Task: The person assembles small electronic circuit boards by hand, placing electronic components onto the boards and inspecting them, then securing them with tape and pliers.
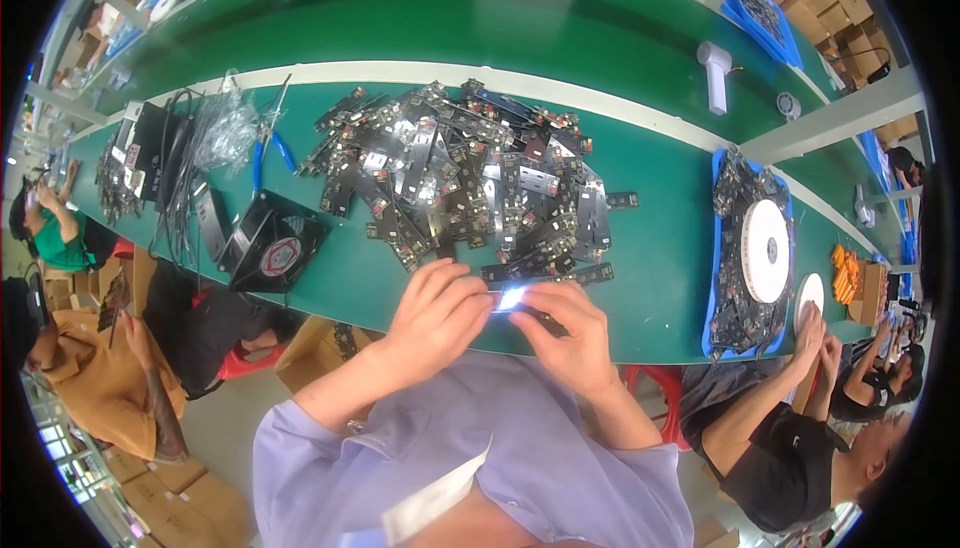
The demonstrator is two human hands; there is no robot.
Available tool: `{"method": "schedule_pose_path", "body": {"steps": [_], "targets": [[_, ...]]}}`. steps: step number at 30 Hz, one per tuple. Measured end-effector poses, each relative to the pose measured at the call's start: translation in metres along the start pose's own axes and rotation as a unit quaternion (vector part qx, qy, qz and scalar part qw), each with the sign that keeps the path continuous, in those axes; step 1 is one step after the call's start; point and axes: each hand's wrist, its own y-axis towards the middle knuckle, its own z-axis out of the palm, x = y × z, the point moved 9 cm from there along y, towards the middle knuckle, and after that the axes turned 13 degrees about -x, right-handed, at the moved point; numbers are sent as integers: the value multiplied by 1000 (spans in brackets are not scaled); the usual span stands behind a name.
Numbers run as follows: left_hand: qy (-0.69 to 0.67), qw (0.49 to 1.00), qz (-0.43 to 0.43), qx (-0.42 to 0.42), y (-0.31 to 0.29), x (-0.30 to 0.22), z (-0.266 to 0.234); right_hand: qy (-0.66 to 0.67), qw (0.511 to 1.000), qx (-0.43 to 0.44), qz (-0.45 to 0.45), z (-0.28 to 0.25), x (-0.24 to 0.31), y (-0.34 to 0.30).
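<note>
Between my two hands, by the near edge of the green table, is a small flat electronic part [511, 298] with a bright white-blue glare on its face. Whether it is lit or only reflecting, I cannot tell. My left hand [438, 313] is closed on its left end, fingers curled. The fingers and thumb of my right hand [572, 330] pinch its right end. Just beyond my fingers spreads a large pile of dark strip-shaped circuit modules [470, 168], some with shiny metal faces. My fingers hide much of the held part.
Left of the pile lie blue-handled pliers [258, 163], a black fan [275, 246], cables [178, 168] and clear plastic bags [222, 126]. A blue tray [712, 288] of dark parts carries a white reel [764, 251]. Co-workers sit at both sides; one hand [812, 340] touches another reel.
</note>
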Motion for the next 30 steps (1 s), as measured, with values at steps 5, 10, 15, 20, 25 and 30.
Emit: {"method": "schedule_pose_path", "body": {"steps": [5,10,15,20,25,30], "targets": [[-15,994,104,23,-9,-4,-3,-43,997,30,-52,7,8,2],[1,982,167,92,-12,-5,1,-44,998,30,-44,5,7,-4],[-2,979,146,140,-10,-4,5,-45,992,64,-98,17,16,5],[-19,981,155,113,-10,3,6,-50,994,67,-65,15,9,3],[12,978,201,59,-21,-7,1,-57,995,63,-50,11,8,-2],[72,968,190,146,-15,-7,13,-82,992,47,-88,10,12,-7]]}}
